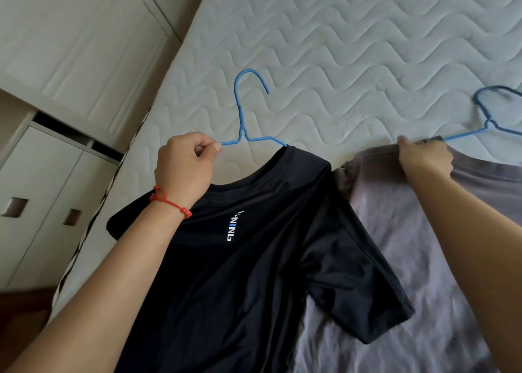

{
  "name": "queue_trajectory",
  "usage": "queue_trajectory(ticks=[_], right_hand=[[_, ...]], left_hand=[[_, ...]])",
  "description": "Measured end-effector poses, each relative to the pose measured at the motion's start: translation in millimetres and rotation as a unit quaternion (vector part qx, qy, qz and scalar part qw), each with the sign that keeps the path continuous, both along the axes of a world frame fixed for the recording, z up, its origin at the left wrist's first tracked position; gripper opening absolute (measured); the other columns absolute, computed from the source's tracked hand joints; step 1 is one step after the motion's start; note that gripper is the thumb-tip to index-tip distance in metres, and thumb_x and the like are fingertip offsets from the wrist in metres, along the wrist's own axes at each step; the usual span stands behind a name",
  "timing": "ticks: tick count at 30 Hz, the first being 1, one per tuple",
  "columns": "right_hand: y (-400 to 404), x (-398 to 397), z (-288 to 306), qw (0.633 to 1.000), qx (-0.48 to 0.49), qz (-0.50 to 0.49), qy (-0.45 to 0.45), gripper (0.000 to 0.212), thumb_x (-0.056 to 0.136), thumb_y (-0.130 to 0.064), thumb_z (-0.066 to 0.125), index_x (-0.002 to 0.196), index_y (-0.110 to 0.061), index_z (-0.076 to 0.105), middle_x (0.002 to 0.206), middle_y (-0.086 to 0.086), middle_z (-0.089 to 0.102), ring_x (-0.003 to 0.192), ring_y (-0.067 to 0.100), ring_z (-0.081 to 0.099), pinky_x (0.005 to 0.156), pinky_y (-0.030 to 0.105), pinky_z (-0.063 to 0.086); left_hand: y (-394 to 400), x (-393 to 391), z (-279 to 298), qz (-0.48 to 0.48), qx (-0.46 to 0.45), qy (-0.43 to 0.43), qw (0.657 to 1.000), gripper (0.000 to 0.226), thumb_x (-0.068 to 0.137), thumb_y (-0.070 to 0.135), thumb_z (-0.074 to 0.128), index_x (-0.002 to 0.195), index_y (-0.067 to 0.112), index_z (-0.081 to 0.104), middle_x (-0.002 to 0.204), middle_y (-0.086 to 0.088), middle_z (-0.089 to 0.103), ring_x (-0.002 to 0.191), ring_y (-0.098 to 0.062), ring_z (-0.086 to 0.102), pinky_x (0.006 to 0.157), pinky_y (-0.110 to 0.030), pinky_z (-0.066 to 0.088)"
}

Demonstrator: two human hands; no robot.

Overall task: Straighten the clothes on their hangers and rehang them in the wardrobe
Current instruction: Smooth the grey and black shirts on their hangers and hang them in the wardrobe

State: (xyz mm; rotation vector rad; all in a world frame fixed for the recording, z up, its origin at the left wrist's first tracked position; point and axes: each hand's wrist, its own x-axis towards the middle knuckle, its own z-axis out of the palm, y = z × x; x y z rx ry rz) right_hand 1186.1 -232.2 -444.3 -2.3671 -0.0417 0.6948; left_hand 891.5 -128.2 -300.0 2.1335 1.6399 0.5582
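A black T-shirt (254, 259) with a white chest logo lies on the mattress, partly on a light blue hanger (242, 112). The hanger's left arm sticks out of the collar, and my left hand (185, 165) pinches that bare arm between thumb and fingers. To its right lies a grey T-shirt (401, 231), the black sleeve overlapping it. A second blue hanger (490, 118) pokes from the grey shirt's neck. My right hand (423, 158) grips the grey shirt's collar edge where that hanger enters the fabric.
Both shirts lie on a white quilted mattress (339, 47). White wardrobe doors (70, 47) and lower cabinet doors with square recessed handles (42, 203) stand at the left, with a dark gap between them. A strip of brown floor (22, 316) shows at bottom left.
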Motion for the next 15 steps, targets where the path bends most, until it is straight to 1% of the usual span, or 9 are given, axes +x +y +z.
queue_trajectory(ticks=[4, 6, 9, 13, 15], right_hand=[[5, -5, 0, 0.999, -0.047, -0.009, -0.018, 0.049, 0.085, -0.035, 0.049, 0.122, -0.002, 0.053, 0.13, 0.023, 0.051, 0.12, 0.039, 0.048, 0.099, 0.043, 0.04], [6, -7, 2, 0.998, -0.054, -0.012, -0.016, 0.046, 0.087, -0.029, 0.047, 0.124, -0.001, 0.051, 0.132, 0.023, 0.049, 0.121, 0.039, 0.048, 0.099, 0.043, 0.039], [0, -8, 4, 0.999, -0.044, -0.008, -0.01, 0.042, 0.087, -0.024, 0.046, 0.121, 0.0, 0.052, 0.129, 0.021, 0.052, 0.118, 0.039, 0.05, 0.098, 0.043, 0.041], [-15, -18, 10, 1.0, -0.019, 0.008, -0.002, 0.038, 0.086, -0.023, 0.047, 0.116, -0.001, 0.057, 0.124, 0.021, 0.057, 0.115, 0.039, 0.053, 0.097, 0.041, 0.042], [-22, -27, 17, 1.0, -0.006, -0.004, -0.005, 0.039, 0.087, -0.023, 0.047, 0.118, -0.002, 0.057, 0.124, 0.022, 0.057, 0.116, 0.039, 0.052, 0.098, 0.04, 0.041]], left_hand=[[0, -2, -2, 0.003, 0.007, -0.007, 1.0, 0.015, 0.086, 0.016, 0.057, 0.081, 0.01, 0.07, 0.071, -0.005, 0.065, 0.074, -0.028, 0.064, 0.074, -0.04, 0.054], [-1, -2, -2, 0.001, 0.009, -0.01, 1.0, 0.015, 0.086, 0.015, 0.057, 0.081, 0.009, 0.07, 0.071, -0.006, 0.064, 0.072, -0.028, 0.063, 0.073, -0.039, 0.054], [-4, -3, -1, -0.001, 0.005, -0.018, 1.0, 0.015, 0.085, 0.014, 0.057, 0.08, 0.009, 0.069, 0.068, -0.005, 0.063, 0.07, -0.026, 0.061, 0.072, -0.035, 0.051], [-11, -4, 2, -0.004, -0.002, -0.015, 1.0, 0.014, 0.085, 0.015, 0.058, 0.08, 0.011, 0.069, 0.058, 0.007, 0.055, 0.068, -0.022, 0.057, 0.061, -0.021, 0.042], [-16, -4, 5, -0.012, -0.009, -0.02, 1.0, 0.013, 0.085, 0.015, 0.059, 0.08, 0.009, 0.069, 0.057, 0.007, 0.054, 0.068, -0.022, 0.057, 0.06, -0.019, 0.04]])
